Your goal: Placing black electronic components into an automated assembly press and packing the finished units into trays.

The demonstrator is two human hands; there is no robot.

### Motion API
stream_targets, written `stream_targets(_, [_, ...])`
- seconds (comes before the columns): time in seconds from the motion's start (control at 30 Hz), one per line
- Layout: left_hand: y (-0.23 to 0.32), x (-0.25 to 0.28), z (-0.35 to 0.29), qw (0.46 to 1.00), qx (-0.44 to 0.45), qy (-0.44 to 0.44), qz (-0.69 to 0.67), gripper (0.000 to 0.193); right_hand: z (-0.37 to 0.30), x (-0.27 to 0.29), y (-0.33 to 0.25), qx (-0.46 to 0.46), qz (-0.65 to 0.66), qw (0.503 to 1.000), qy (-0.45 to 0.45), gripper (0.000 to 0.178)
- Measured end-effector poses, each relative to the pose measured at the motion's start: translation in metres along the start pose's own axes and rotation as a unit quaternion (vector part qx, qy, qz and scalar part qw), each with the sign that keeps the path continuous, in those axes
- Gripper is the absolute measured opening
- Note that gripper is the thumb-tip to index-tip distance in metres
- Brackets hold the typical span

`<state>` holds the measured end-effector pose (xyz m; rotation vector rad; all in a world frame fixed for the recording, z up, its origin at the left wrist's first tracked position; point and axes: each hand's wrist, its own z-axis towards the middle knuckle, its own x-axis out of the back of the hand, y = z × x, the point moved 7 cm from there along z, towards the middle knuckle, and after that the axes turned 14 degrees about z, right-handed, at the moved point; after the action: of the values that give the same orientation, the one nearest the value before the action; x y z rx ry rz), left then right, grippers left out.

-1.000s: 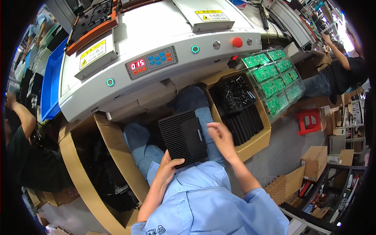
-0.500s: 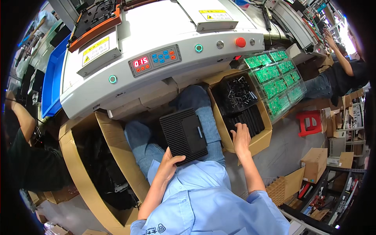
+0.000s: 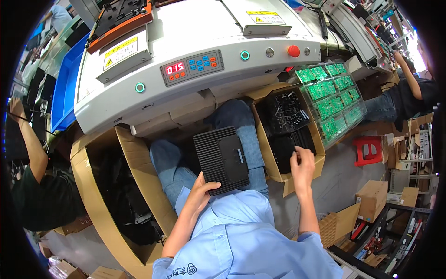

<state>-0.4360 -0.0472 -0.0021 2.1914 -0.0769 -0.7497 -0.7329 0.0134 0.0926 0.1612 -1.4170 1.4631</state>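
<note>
A flat black ribbed casing (image 3: 220, 160) lies over my lap, its fins running along one side and a smoother panel with a small pale strip on the other. My left hand (image 3: 200, 191) grips its lower corner, thumb on top. My right hand (image 3: 303, 166) is at the near edge of a cardboard box (image 3: 318, 171) on the right, fingers bent and drawn together; anything between them is too small to make out. Inside that box, black panels (image 3: 293, 148) stand below a black tray of small black parts (image 3: 284, 109).
Ahead stands a white machine (image 3: 186, 95) with a control panel (image 3: 192, 68) and a red button (image 3: 293, 51). Green circuit boards (image 3: 331, 106) in clear trays lean at right. Another cardboard box (image 3: 145, 179) holds black parts at left. People work on both sides; a red stool (image 3: 364, 151) stands right.
My right hand has drawn back slightly from the black panels to the right, its fingers bending closer together. The casing stays in my left hand. The view has shifted slightly.
</note>
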Motion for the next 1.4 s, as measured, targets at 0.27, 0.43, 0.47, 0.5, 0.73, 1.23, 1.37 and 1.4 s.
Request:
stream_targets(0.27, [0.011, -0.005, 0.002, 0.999, 0.009, -0.049, 0.005, 0.053, -0.012, -0.019, -0.105, 0.343, 0.217, 0.903, -0.142, 0.032])
stream_targets(0.43, [0.013, -0.001, -0.004, 0.999, 0.009, -0.034, -0.005, 0.057, -0.028, -0.052, -0.102, 0.388, 0.225, 0.875, -0.184, 0.028])
stream_targets(0.47, [0.013, 0.001, -0.004, 0.999, 0.006, -0.031, -0.007, 0.057, -0.031, -0.055, -0.105, 0.391, 0.218, 0.872, -0.199, 0.028])
stream_targets(0.5, [0.014, 0.003, -0.005, 0.999, 0.007, -0.033, -0.003, 0.057, -0.032, -0.058, -0.108, 0.394, 0.210, 0.869, -0.213, 0.028])
stream_targets(0.73, [0.025, 0.017, -0.007, 0.994, 0.017, -0.051, 0.090, 0.061, -0.034, -0.065, -0.127, 0.404, 0.055, 0.842, -0.353, 0.044])
stream_targets(1.23, [0.017, 0.044, -0.011, 0.993, -0.012, -0.069, 0.098, 0.071, -0.039, -0.107, -0.060, -0.145, 0.335, 0.810, -0.458, 0.029])
stream_targets(1.37, [0.066, 0.034, -0.021, 0.949, -0.194, 0.127, 0.215, 0.042, -0.041, -0.115, -0.065, -0.190, 0.456, 0.761, -0.421, 0.025])
stream_targets(1.4, [0.057, 0.025, -0.020, 0.982, -0.125, 0.051, 0.133, 0.052, -0.040, -0.112, -0.080, -0.184, 0.476, 0.753, -0.416, 0.025])
